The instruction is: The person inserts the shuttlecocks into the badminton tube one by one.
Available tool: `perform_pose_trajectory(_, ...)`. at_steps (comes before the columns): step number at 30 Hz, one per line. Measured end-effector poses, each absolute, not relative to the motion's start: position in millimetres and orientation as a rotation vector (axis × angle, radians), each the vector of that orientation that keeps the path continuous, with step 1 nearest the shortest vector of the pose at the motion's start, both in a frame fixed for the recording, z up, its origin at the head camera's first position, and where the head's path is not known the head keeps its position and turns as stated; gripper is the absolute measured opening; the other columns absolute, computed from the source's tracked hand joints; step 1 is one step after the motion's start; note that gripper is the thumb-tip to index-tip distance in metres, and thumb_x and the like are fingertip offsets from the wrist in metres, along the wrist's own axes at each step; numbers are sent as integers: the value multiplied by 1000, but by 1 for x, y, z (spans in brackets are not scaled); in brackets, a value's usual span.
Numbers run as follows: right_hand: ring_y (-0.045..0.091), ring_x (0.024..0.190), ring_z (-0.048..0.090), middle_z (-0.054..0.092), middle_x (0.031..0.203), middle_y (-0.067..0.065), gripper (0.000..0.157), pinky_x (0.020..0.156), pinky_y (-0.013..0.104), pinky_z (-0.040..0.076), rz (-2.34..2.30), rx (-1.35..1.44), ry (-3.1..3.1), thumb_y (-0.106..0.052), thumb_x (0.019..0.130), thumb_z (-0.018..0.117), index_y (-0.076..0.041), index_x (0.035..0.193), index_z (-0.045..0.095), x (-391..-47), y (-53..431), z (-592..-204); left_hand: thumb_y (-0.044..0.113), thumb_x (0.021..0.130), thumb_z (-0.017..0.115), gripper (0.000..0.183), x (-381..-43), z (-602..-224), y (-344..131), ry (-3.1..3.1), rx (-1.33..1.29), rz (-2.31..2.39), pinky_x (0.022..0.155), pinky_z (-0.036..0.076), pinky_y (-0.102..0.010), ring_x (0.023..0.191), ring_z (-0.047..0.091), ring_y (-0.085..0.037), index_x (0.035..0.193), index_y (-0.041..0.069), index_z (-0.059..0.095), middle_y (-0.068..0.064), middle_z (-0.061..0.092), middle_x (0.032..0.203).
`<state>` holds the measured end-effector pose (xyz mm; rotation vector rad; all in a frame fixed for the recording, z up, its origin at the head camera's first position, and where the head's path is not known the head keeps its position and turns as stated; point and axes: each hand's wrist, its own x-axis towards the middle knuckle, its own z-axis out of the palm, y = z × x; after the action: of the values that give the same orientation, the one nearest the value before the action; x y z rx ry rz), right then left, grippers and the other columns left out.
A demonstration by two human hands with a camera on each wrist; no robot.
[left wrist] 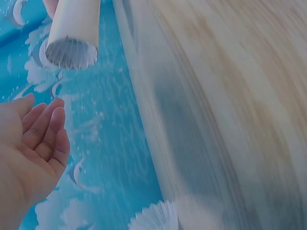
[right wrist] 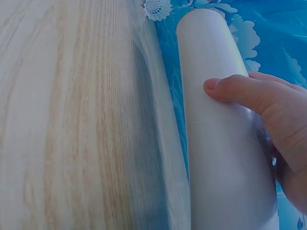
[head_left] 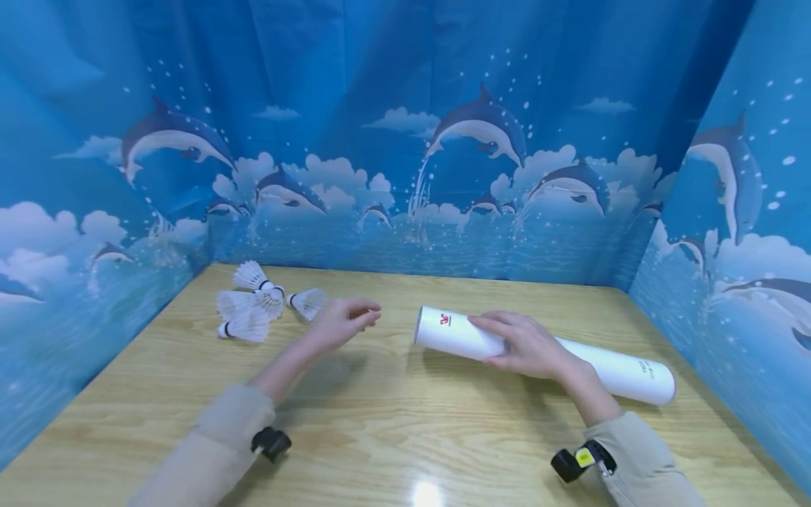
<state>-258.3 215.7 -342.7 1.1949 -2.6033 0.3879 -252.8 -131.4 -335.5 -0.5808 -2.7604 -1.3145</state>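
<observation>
My right hand [head_left: 522,345] grips a long white shuttlecock tube [head_left: 624,371] around its middle, thumb on the near side. The tube lies roughly level over the right of the table, its left end raised a little. In the left wrist view, that end of the tube [left wrist: 74,28] is open, and shuttlecock feathers [left wrist: 72,53] show inside. My left hand [head_left: 342,322] is left of the open end, apart from it, fingers loosely bent with nothing in them. Just behind it, several white shuttlecocks [head_left: 237,304] lie grouped on the table, one [head_left: 308,303] close to the hand.
The wooden table [head_left: 380,422] ends at a blue dolphin-print curtain [head_left: 355,141] at the back and both sides. A black wrist camera [head_left: 271,443] sits on the left sleeve and another camera [head_left: 567,465] on the right one.
</observation>
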Motion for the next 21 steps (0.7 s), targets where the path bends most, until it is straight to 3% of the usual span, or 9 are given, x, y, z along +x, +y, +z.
perform_pose_trajectory(9,33,108,54,54,127,12,72,86,51,46,383,1204,-2608,-29,71,80,-14,135,49,-259,216,-342,18,93,57,26,-251,-333,-170,-2730,-499,-1138,75,52,-36,93,62,-24,112,1,65,-12,67,103)
perform_pose_trajectory(17,33,109,54,54,127,12,72,86,50,45,377,1203,-2615,-30,72,79,-14,135,49,-259,215,-342,25,95,55,35,-248,-328,-212,-2771,-321,-1027,78,50,-42,102,59,-31,120,2,61,-16,62,115)
perform_pose_trajectory(21,33,109,54,54,127,12,72,86,51,45,374,1201,-2619,-30,72,79,-14,135,49,-259,216,-343,24,95,54,35,-243,-325,-229,-2771,-266,-1008,76,50,-43,99,59,-32,121,1,60,-18,63,111)
